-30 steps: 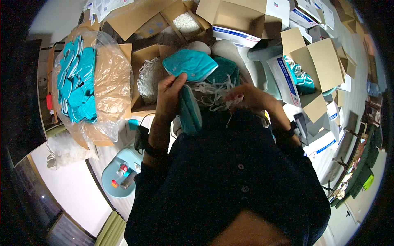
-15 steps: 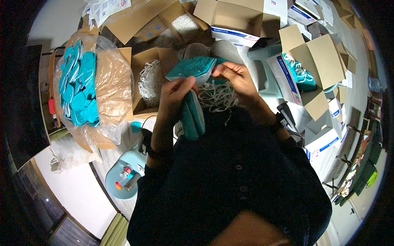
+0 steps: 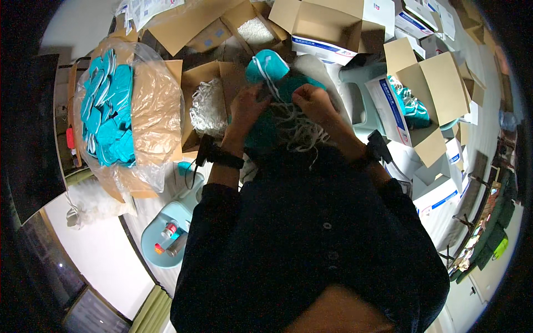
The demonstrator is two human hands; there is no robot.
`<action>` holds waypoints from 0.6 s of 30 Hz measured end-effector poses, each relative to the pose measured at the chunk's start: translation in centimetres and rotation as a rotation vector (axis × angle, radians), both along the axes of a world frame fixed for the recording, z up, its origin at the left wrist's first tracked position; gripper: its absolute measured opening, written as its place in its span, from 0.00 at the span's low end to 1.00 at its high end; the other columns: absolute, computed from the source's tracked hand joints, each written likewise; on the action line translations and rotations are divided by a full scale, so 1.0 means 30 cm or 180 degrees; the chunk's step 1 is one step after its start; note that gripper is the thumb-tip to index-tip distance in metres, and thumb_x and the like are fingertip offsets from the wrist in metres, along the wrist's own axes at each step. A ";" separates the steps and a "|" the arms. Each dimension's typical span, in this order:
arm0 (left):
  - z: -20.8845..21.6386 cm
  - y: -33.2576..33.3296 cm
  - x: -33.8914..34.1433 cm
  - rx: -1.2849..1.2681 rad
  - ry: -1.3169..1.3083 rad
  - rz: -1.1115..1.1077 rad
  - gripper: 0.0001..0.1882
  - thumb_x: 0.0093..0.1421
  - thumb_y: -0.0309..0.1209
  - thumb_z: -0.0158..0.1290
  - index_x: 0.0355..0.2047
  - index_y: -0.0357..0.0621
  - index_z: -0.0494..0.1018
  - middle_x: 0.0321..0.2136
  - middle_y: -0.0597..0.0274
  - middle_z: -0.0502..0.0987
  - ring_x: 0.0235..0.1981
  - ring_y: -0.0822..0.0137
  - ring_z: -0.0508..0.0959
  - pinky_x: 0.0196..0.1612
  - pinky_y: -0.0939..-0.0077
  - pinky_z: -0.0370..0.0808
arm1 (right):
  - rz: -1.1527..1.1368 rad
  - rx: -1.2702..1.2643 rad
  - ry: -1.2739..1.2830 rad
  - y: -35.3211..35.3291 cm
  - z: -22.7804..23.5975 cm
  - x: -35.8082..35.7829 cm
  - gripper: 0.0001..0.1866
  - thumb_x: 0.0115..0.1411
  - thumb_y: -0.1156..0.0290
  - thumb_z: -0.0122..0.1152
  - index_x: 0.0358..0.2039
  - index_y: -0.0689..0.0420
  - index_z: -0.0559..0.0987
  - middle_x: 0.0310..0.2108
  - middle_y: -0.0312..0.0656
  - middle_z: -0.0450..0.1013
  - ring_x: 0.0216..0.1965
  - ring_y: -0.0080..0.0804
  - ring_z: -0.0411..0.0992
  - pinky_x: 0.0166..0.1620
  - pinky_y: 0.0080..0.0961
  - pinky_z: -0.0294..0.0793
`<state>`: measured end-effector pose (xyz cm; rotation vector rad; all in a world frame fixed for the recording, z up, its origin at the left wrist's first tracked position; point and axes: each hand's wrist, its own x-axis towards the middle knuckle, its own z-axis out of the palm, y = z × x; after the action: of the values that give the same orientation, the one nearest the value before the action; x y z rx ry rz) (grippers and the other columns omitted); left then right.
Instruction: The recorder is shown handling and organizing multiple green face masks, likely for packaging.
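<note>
A teal cup-shaped face mask (image 3: 265,67), with white elastic straps across its front, is raised above my lap. My left hand (image 3: 248,106) is closed at its lower edge; blur hides the exact grip. To the right, my right hand (image 3: 315,104) pinches with thumb and forefinger by a white elastic strap (image 3: 286,106) that lies between my hands. Below them a tangle of loose white straps (image 3: 304,133) rests on my lap. One teal mask (image 3: 300,87) lies behind my fingers, and more teal material (image 3: 262,132) sits dimly below my left hand.
On the left, a plastic-lined carton (image 3: 158,111) holds a heap of teal masks (image 3: 111,119). Beside it, a box (image 3: 200,72) contains white straps (image 3: 206,111). An open carton (image 3: 436,91) with strapped masks (image 3: 408,105) stands right, near a pale stool (image 3: 363,89).
The mask has been raised and turned, so its strapped front now shows. My left hand has moved up a little; my right hand has come away from the mask's edge and lower.
</note>
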<state>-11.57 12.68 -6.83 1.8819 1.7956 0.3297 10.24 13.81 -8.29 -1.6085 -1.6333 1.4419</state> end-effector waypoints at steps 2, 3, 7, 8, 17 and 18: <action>-0.014 0.015 0.013 -0.0211 0.0385 -0.0038 0.27 0.56 0.46 0.54 0.55 0.54 0.67 0.39 0.49 0.76 0.40 0.47 0.77 0.43 0.53 0.72 | -0.0066 0.0575 -0.0159 0.026 -0.021 -0.020 0.12 0.55 0.66 0.63 0.36 0.61 0.76 0.29 0.43 0.76 0.31 0.30 0.74 0.38 0.27 0.73; -0.018 0.021 0.018 -0.0306 0.0492 -0.0042 0.26 0.56 0.46 0.53 0.55 0.55 0.67 0.39 0.49 0.76 0.40 0.47 0.77 0.43 0.52 0.73 | -0.0094 0.0864 -0.0231 0.039 -0.026 -0.032 0.14 0.55 0.65 0.63 0.36 0.61 0.76 0.28 0.43 0.76 0.31 0.31 0.74 0.38 0.27 0.73; -0.036 0.016 0.035 -0.0368 0.0301 -0.0029 0.22 0.57 0.43 0.52 0.52 0.56 0.69 0.39 0.47 0.76 0.39 0.47 0.77 0.41 0.53 0.74 | -0.0341 0.1201 -0.0722 0.099 0.038 -0.137 0.24 0.52 0.54 0.65 0.41 0.59 0.73 0.30 0.46 0.74 0.34 0.42 0.75 0.41 0.34 0.73; -0.043 0.013 0.041 -0.0320 0.0262 -0.0108 0.22 0.57 0.42 0.52 0.51 0.55 0.69 0.39 0.48 0.76 0.39 0.47 0.77 0.40 0.54 0.74 | -0.0348 0.1227 -0.1068 0.120 0.052 -0.166 0.25 0.52 0.53 0.64 0.41 0.58 0.73 0.31 0.47 0.74 0.36 0.43 0.74 0.42 0.36 0.73; 0.123 -0.047 0.037 -0.0728 -0.0893 0.0071 0.20 0.54 0.40 0.56 0.45 0.46 0.73 0.38 0.51 0.78 0.39 0.55 0.79 0.41 0.62 0.74 | 0.0044 0.1963 -0.0609 0.166 -0.154 -0.191 0.08 0.51 0.72 0.60 0.31 0.58 0.73 0.32 0.48 0.72 0.36 0.49 0.72 0.38 0.38 0.72; 0.151 -0.040 0.006 -0.0640 -0.1057 0.0258 0.20 0.54 0.40 0.57 0.45 0.46 0.74 0.37 0.51 0.78 0.39 0.56 0.78 0.42 0.63 0.74 | 0.0155 0.2327 -0.0372 0.146 -0.161 -0.180 0.06 0.51 0.75 0.59 0.30 0.58 0.73 0.31 0.47 0.72 0.35 0.49 0.72 0.37 0.37 0.72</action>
<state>-11.39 11.50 -2.30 1.5194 1.6166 0.4447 4.83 18.19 -13.11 -1.2352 -1.9597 0.6343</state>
